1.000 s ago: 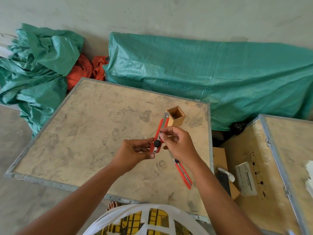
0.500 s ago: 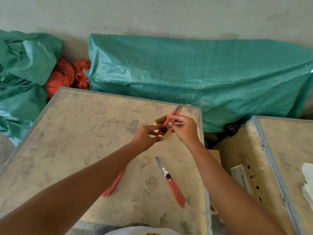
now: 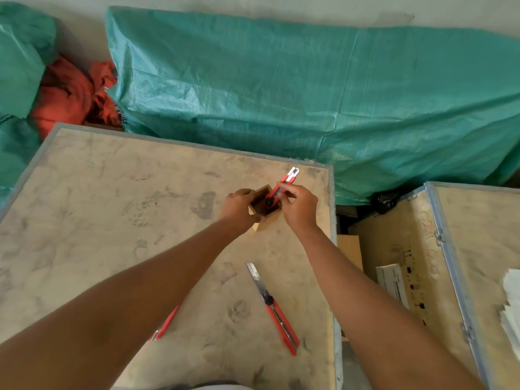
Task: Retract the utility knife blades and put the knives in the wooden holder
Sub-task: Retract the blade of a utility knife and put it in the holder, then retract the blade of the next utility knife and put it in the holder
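Note:
A small square wooden holder stands on the crate lid near its far right corner. My left hand grips the holder's left side. My right hand holds a red utility knife tilted, its lower end with the black wheel inside the holder's opening and its metal tip pointing up and right. A second red knife lies nearer me on the lid with its blade extended. A third red knife lies partly hidden under my left forearm.
A green tarp covers a bulk behind the lid, with orange cloth at the left. A second crate with a metal edge stands to the right across a narrow gap. White sheets lie at its far right.
Both hands moved forward to the holder. The left hand let go of the knife and took hold of the holder; the right hand lowered the knife's end into the opening.

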Demonstrator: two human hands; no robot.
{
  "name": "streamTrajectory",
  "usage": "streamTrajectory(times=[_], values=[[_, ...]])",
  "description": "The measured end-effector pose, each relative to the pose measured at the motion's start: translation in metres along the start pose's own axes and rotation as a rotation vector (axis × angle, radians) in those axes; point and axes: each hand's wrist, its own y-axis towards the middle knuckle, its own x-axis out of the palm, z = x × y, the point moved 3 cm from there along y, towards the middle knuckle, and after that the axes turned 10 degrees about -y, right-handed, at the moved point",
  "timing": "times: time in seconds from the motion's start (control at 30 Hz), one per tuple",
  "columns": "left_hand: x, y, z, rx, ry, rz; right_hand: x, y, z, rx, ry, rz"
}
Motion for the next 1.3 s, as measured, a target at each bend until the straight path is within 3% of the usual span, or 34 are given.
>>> streamTrajectory(times=[0.5, 0.9, 1.13, 1.3], values=[[-0.003, -0.028, -0.007, 0.021, -0.093, 0.031, 0.008, -0.031, -0.005, 0.009, 0.036, -0.078], [-0.048, -0.137, -0.076, -0.128, -0.223, 0.16, 0.002, -0.102, -0.046, -0.082, -0.017, -0.008], [-0.048, -0.219, -0.154, -0.294, -0.289, 0.184, 0.067, -0.178, -0.078, 0.012, 0.077, -0.368], [-0.031, -0.254, -0.192, -0.389, -0.226, 0.106, 0.116, -0.214, -0.091, 0.109, 0.075, -0.593]])
